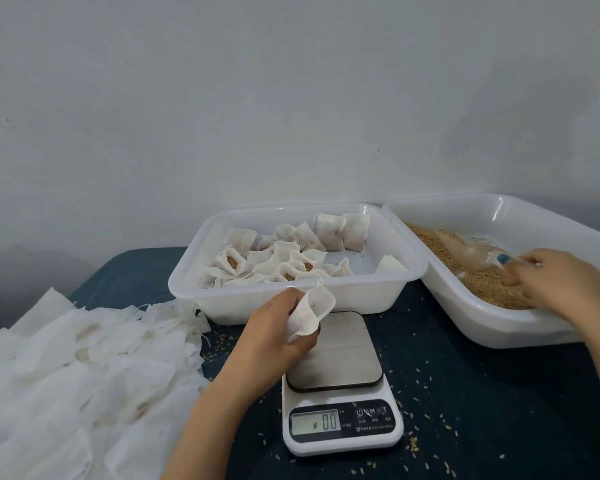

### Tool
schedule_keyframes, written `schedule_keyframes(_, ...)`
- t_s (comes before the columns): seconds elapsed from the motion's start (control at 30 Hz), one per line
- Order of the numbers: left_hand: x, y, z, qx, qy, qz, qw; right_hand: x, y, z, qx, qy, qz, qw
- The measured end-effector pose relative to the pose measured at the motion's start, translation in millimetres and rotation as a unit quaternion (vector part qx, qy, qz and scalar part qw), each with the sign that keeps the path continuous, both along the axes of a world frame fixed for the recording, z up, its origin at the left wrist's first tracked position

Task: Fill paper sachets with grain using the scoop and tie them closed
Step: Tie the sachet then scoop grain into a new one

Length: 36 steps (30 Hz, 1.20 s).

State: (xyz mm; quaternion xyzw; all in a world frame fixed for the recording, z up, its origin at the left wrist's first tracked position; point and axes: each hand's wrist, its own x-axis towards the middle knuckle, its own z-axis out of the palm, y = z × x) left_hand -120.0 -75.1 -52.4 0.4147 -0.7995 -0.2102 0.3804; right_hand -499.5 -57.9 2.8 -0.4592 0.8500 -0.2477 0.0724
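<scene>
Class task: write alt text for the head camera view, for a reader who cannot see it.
A person's left hand holds an open paper sachet above a kitchen scale reading 0.0, while the right hand grips a clear scoop in a tray of grain. A second tray holds filled sachets; empty sachets lie left.

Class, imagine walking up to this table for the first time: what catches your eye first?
The left hand holds an open white sachet above the scale, which reads 0.0. At right, the right hand grips a clear scoop in the grain tray. Filled sachets crowd the middle tray.
</scene>
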Motion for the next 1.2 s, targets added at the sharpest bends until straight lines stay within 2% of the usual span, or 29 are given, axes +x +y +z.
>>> schedule_keyframes(0.07,-1,0,1,0.004,0.016,0.003,1.000,1,4,-1,-0.043,-0.026,0.024,0.998)
schedule_keyframes(0.27,-1,-1,0,0.023,0.041,0.024,0.999,31,18,11,-0.136,-0.010,0.136,0.981)
schedule_keyframes(0.43,5,-2,0,0.029,0.026,0.051,0.998,70,23,20,-0.141,-0.026,0.255,0.956)
schedule_keyframes(0.63,11,-4,1,0.035,0.020,0.069,0.997,97,27,23,-0.115,0.003,0.356,0.927)
schedule_keyframes(0.97,11,-5,0,0.021,-0.013,0.071,0.997,97,16,39,-0.155,0.194,0.364,0.898)
schedule_keyframes(1.2,8,1,2,-0.005,-0.084,0.094,0.992,109,11,50,-0.126,0.245,0.381,0.883)
